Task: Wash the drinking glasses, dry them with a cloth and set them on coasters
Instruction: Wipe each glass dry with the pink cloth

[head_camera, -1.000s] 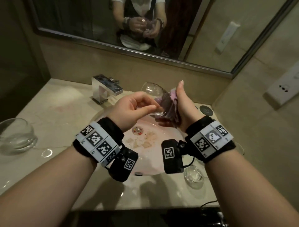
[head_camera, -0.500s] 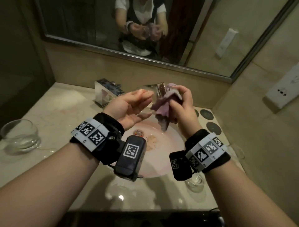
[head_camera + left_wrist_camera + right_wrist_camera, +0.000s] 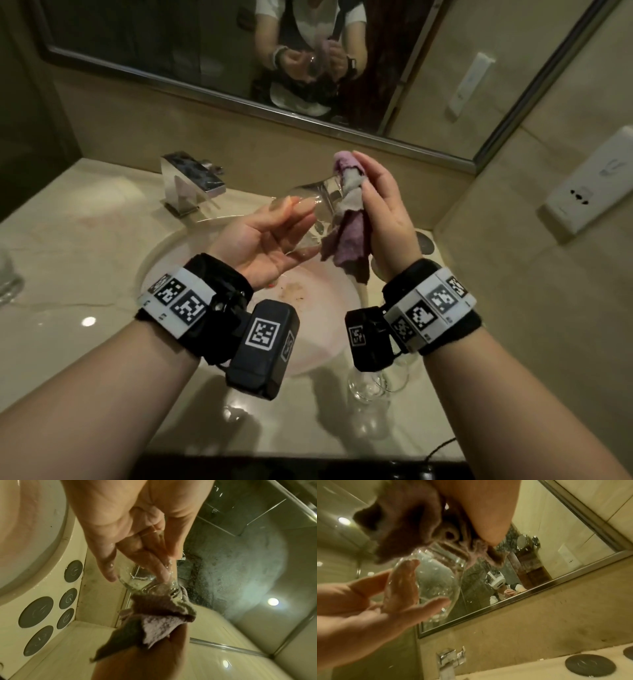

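Note:
My left hand (image 3: 270,236) holds a clear drinking glass (image 3: 320,198) on its side above the sink basin (image 3: 318,329), fingers along one side and thumb under it. My right hand (image 3: 383,212) grips a purple cloth (image 3: 349,236) and presses it against the glass's right end. In the left wrist view the cloth (image 3: 159,622) covers the far end of the wet glass (image 3: 137,580). The right wrist view shows droplets on the glass (image 3: 436,577) below the bunched cloth (image 3: 406,531). Several dark round coasters (image 3: 36,612) lie on the counter right of the basin.
A chrome faucet (image 3: 191,181) stands behind the basin at the left. A second glass (image 3: 7,277) sits at the counter's far left edge, a third glass (image 3: 373,380) near the front under my right wrist. A mirror (image 3: 205,51) and a wall socket (image 3: 589,198) are beyond.
Both hands rose above the basin. The glass turned in my left hand, and my right hand slid the cloth up over its right end, fingers now stretched along it.

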{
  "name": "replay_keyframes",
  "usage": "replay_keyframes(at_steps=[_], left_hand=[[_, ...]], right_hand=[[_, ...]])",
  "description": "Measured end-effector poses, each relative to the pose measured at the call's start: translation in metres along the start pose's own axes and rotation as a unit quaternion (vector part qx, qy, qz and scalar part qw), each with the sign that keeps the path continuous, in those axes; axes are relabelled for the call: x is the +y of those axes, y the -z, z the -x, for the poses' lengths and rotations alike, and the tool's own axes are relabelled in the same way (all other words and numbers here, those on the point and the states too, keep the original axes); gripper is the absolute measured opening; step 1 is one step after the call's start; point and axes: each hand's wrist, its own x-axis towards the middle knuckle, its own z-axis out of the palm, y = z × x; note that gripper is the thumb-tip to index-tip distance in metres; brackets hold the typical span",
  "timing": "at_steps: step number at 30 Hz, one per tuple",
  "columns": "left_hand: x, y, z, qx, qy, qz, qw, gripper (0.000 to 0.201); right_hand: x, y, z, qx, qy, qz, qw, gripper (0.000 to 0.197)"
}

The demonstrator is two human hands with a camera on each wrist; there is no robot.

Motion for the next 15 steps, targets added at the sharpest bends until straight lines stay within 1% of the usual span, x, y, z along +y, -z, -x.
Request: replay_keyframes(at_steps=[1,3,6,8,10,12,13,15], left_hand=[[-0.003,-0.001,-0.001,-0.002,-0.007,-0.009,1.0,0.016],[-0.008,-0.003,-0.003,-0.01,-0.021,-0.039,0.999,0.018],[-0.01,-0.004,-0.005,-0.018,-0.046,-0.091,0.995,0.013],[-0.01,-0.005,-0.006,-0.031,-0.064,-0.12,0.99,0.011],[-0.011,-0.006,-0.006,-0.046,-0.085,-0.148,0.984,0.011],[-0.011,-0.007,-0.005,-0.071,-0.111,-0.184,0.974,0.009],[-0.012,-0.008,-0.004,-0.087,-0.126,-0.206,0.967,0.008],[-0.016,-0.008,-0.003,-0.113,-0.152,-0.244,0.951,0.008]], right_hand=[[0.001,-0.001,0.0,-0.002,0.0,0.015,1.0,0.035],[0.006,0.001,0.003,0.001,0.023,0.069,0.997,0.043],[0.012,0.006,0.008,0.003,0.065,0.175,0.982,0.06],[0.012,0.011,0.012,-0.001,0.074,0.233,0.97,0.066],[0.011,0.014,0.016,0.016,0.078,0.27,0.96,0.063],[0.005,0.014,0.017,0.041,0.059,0.284,0.956,0.055],[0.001,0.013,0.015,0.051,0.036,0.282,0.957,0.05],[-0.003,0.012,0.009,0.066,-0.025,0.24,0.968,0.039]])
